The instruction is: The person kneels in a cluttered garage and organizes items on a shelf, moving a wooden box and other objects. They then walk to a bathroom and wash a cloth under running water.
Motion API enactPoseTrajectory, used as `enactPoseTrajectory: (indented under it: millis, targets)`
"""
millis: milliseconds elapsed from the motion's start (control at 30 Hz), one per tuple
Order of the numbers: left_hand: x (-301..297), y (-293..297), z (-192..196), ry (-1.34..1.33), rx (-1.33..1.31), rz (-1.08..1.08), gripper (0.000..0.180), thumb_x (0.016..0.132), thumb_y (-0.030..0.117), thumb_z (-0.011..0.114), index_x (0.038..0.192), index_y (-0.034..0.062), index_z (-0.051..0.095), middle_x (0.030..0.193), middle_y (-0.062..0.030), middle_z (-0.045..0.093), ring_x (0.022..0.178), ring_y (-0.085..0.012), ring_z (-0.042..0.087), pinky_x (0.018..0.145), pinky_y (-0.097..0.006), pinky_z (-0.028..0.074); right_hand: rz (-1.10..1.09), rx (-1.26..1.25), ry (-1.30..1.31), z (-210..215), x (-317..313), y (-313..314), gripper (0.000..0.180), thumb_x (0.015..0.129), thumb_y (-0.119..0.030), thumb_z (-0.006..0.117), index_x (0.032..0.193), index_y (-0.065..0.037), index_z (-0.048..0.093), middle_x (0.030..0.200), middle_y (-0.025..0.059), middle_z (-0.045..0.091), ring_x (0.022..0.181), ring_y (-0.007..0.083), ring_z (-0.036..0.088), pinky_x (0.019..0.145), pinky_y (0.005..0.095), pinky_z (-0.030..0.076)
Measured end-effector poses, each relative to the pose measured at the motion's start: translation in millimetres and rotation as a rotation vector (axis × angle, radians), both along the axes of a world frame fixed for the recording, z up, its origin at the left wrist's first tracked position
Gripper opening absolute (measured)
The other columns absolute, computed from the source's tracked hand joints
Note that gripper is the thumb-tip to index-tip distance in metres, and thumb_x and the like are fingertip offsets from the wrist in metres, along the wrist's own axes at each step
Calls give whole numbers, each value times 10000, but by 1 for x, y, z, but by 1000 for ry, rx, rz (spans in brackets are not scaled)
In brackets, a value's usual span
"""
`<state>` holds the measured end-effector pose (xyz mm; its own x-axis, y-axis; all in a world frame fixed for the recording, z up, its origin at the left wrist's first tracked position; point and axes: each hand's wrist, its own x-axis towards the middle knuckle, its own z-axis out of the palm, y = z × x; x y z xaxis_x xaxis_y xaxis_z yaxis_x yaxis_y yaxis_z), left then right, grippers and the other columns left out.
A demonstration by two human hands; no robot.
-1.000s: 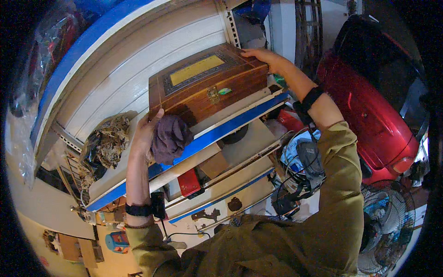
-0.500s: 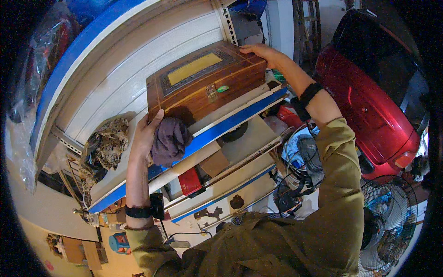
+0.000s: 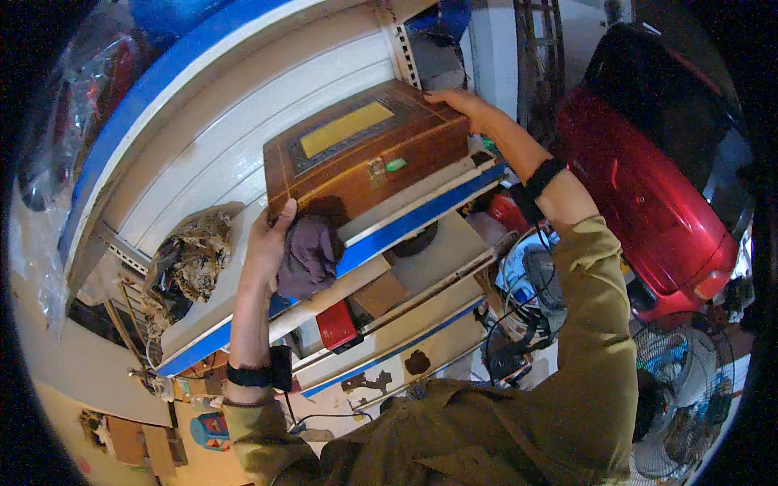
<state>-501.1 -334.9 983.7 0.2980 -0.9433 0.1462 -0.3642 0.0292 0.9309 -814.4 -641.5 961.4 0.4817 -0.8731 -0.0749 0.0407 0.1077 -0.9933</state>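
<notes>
Brown wood spans the gap between your two hands: the wooden box is at the upper shelf, lid shut, its clasp facing you, though whether its base rests fully on the board you cannot tell from here. Your left hand grips the near left corner, thumb on the lid's edge, with a purple cloth bunched against the box's front; its other fingers are hidden. Your right hand holds the far right corner, fingers over the top edge. The step in hand looks like steadying or shifting the box by both ends. Your next move likely calls for even support at both corners, the cloth kept from catching under the base, and care near the crumpled bag at the left.
</notes>
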Motion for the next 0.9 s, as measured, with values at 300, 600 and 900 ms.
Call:
enactPoseTrajectory:
  millis: [300, 600, 900]
  targets:
    - [13, -9, -13, 128, -59, -67, 502, 968, 327, 611, 1288, -53, 539, 1206, -118, 625, 1068, -181, 576, 962, -306, 427, -31, 21, -26, 18, 8, 32, 315, 881, -320, 654, 1056, -57, 654, 994, 116, 706, 854, 263, 689, 827, 422, 555]
    - [41, -23, -49, -12, -210, 50, 515, 948, 276, 634, 1350, -14, 496, 1243, -149, 619, 1123, -212, 570, 1000, -338, 431, 7, -102, 50, 20, 29, 33, 335, 909, -295, 615, 1136, -49, 646, 1090, 109, 684, 919, 249, 676, 829, 389, 552]
    - [14, -5, -36, -195, -174, 65, 792, 897, 298, 596, 1406, -170, 210, 1235, -440, 480, 1149, -498, 540, 983, -457, 454, -86, -55, 123, 32, 8, 40, 405, 973, -289, 503, 1317, -84, 564, 1216, 82, 646, 1080, 266, 626, 932, 427, 504]
